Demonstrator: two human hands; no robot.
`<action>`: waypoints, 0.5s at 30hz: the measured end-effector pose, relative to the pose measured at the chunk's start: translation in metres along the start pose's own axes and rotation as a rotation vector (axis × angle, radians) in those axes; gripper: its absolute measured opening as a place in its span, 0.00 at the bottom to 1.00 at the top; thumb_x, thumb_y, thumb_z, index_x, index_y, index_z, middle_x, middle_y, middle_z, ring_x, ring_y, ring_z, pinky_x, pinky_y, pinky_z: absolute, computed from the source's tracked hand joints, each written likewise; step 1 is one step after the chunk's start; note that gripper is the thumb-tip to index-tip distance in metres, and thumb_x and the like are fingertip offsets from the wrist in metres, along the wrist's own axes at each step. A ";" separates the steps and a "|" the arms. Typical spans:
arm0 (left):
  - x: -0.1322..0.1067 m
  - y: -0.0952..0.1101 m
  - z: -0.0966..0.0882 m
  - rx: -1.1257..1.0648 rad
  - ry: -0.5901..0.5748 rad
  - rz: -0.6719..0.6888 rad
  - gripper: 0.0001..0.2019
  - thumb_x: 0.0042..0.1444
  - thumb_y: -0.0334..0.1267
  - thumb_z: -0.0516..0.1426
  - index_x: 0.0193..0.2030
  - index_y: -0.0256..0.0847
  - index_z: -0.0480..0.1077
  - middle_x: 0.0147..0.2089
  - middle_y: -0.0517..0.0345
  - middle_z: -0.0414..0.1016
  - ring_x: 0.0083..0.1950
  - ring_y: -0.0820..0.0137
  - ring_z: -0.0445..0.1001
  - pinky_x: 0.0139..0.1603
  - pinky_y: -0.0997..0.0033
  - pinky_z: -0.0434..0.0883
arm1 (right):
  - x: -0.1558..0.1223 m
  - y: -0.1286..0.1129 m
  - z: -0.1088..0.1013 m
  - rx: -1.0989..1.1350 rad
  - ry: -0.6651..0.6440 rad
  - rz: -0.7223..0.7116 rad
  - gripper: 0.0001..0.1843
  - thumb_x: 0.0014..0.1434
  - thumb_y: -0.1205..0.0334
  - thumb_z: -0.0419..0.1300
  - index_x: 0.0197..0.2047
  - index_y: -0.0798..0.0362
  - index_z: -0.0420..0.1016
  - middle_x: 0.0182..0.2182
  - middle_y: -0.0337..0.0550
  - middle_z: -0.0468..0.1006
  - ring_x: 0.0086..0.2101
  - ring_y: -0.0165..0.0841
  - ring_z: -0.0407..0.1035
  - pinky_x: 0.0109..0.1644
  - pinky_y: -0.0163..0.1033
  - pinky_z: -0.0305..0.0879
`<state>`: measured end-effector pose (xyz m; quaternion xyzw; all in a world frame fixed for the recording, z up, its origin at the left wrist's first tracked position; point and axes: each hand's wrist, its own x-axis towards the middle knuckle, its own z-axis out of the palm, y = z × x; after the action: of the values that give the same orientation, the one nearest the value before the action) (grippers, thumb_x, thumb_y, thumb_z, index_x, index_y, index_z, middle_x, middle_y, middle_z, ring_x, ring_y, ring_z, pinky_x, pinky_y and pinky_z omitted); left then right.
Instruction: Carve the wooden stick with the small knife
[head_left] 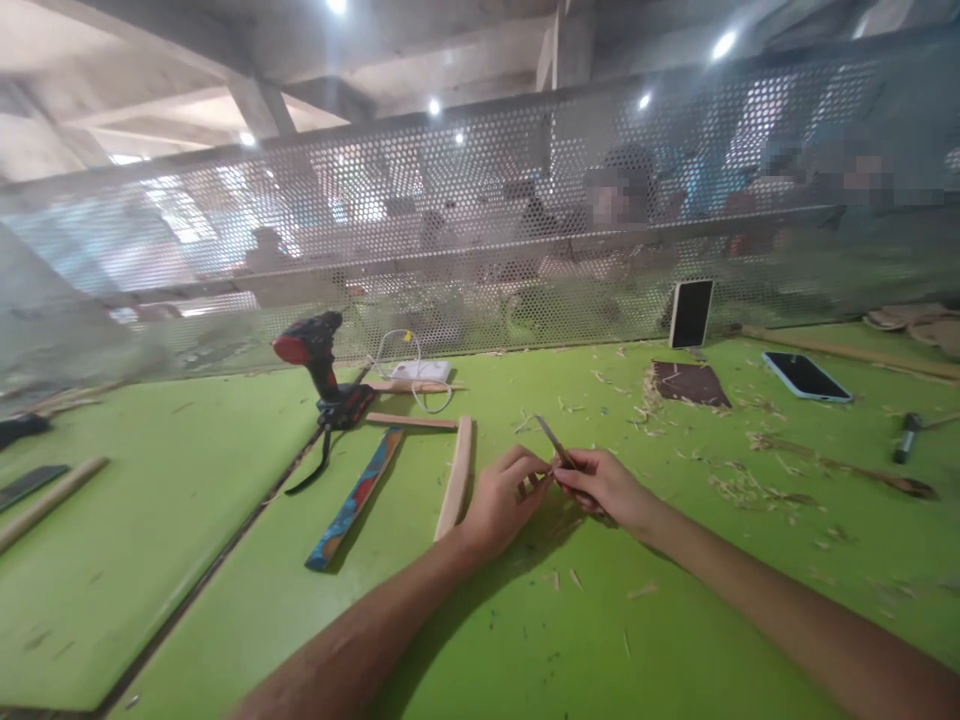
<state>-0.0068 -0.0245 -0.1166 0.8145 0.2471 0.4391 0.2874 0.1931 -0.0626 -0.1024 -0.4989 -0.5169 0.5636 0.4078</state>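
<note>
My right hand (596,482) is closed around a slim carving knife (553,438), its narrow metal blade pointing up and away to the left. Close beside it, my left hand (506,500) has its thumb and fingertips pinched together, meeting the right fingertips. Whatever lies in that pinch is too small to make out. Left of my hands lie a pale curved wood strip (454,482), a thin wood stick (412,422) and a strip with a blue and red pattern (355,498). All of these rest on the green tabletop (480,640).
A black and red cordless drill (319,365) stands behind the strips, near a white power strip (420,373). Rightward are a brown sandpaper sheet (690,384), phones (691,313), a wooden spoon (892,480), a marker (907,438) and shavings. A perforated metal screen (450,220) closes off the back.
</note>
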 end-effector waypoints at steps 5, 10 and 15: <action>0.002 0.002 -0.001 0.042 0.043 0.045 0.07 0.67 0.34 0.58 0.40 0.40 0.77 0.39 0.50 0.78 0.37 0.66 0.77 0.33 0.68 0.76 | -0.001 -0.005 -0.001 -0.115 0.071 -0.084 0.27 0.50 0.35 0.73 0.38 0.52 0.80 0.27 0.36 0.73 0.26 0.29 0.63 0.28 0.36 0.58; 0.002 0.007 -0.001 0.011 0.050 0.015 0.06 0.66 0.31 0.59 0.39 0.38 0.77 0.38 0.52 0.79 0.36 0.68 0.77 0.34 0.70 0.77 | -0.005 -0.006 0.003 -0.187 0.080 -0.133 0.25 0.52 0.36 0.72 0.37 0.50 0.81 0.32 0.43 0.79 0.34 0.37 0.70 0.38 0.44 0.66; 0.002 0.012 -0.003 0.044 0.087 0.037 0.06 0.65 0.28 0.59 0.37 0.37 0.76 0.37 0.53 0.78 0.34 0.71 0.75 0.32 0.73 0.75 | -0.008 -0.010 0.006 -0.209 0.069 -0.170 0.19 0.57 0.42 0.71 0.37 0.50 0.81 0.33 0.45 0.80 0.32 0.37 0.69 0.37 0.45 0.66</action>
<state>-0.0067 -0.0312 -0.1053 0.8051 0.2540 0.4740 0.2502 0.1877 -0.0705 -0.0915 -0.5122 -0.5990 0.4524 0.4174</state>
